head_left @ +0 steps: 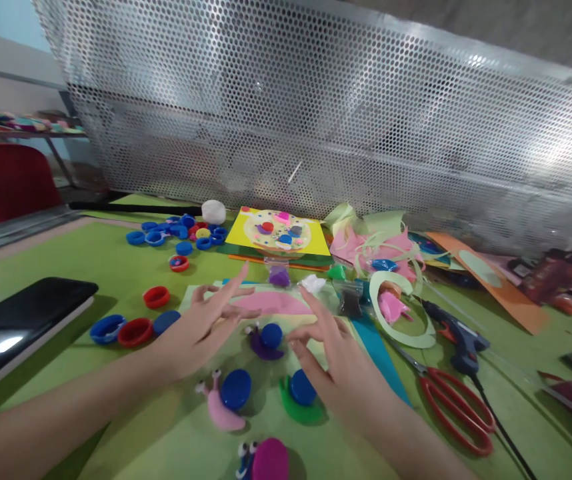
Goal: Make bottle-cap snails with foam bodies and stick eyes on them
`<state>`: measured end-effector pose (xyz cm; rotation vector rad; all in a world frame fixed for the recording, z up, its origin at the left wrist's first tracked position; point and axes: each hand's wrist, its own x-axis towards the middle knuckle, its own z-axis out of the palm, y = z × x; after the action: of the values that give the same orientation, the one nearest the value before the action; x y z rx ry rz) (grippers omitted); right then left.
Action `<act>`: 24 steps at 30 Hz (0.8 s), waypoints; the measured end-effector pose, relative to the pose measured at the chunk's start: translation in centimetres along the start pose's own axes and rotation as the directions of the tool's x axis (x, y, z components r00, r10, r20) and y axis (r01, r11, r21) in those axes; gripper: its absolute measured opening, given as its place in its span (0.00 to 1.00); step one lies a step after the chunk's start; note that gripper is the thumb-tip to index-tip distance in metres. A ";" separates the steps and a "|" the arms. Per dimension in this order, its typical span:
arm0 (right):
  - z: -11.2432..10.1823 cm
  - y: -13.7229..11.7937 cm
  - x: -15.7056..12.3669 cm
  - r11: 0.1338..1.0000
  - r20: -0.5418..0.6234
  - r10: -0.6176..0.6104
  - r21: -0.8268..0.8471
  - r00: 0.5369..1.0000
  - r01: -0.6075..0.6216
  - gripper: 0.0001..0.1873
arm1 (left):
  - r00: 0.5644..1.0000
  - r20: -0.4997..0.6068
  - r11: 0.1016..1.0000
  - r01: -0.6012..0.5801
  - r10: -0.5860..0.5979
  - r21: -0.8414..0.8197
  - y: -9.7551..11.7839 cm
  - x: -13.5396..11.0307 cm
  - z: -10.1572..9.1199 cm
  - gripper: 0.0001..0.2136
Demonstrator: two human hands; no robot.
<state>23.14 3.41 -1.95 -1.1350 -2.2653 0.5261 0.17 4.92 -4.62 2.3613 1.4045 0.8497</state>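
My left hand [201, 327] hovers over the green table with its fingers stretched out and apart, holding nothing. My right hand [336, 360] is beside it, fingers spread and slightly curled, also holding nothing. Between the two hands sits a purple clay snail with a blue cap shell [266, 340]. Below my hands lie a pink snail with a blue cap [226, 397] and a green snail with a blue cap [300, 397]. A fourth snail with a magenta shell [263, 460] is at the bottom edge. A pink paper shape [276, 303] lies just beyond my fingertips.
Loose blue and red bottle caps [136, 330] lie at left, more blue ones [176, 233] farther back. A dark phone or tablet [11, 327] sits far left. Red scissors [459, 403] and a blue glue gun [459, 337] lie at right. A yellow card craft [279, 233] and paper scraps [381, 243] stand before a perforated metal screen [316, 113].
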 end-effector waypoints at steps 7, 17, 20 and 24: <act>0.1 0.1 -0.1 1.000 0.013 0.006 -0.030 1.000 -0.006 0.31 | 0.996 0.052 0.994 -0.072 0.068 0.083 0.4 -0.2 0.5 0.29; -0.1 -0.2 0.1 1.000 0.029 0.003 -0.012 1.000 -0.003 0.29 | 0.994 0.090 0.994 -0.062 0.054 0.090 0.5 -0.1 0.1 0.28; -0.2 -0.3 0.1 1.000 0.026 0.000 -0.012 1.000 0.001 0.30 | 0.995 0.085 0.993 -0.063 0.055 0.096 0.6 -0.1 -0.3 0.29; -0.1 -0.2 0.0 1.000 0.022 0.011 -0.008 1.000 -0.011 0.31 | 0.989 0.107 0.987 -0.109 0.097 0.116 0.7 -0.1 -0.3 0.30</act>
<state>23.11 3.35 -1.74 -1.1516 -2.2829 0.5363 0.43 4.46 -4.04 2.5494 1.3393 0.6761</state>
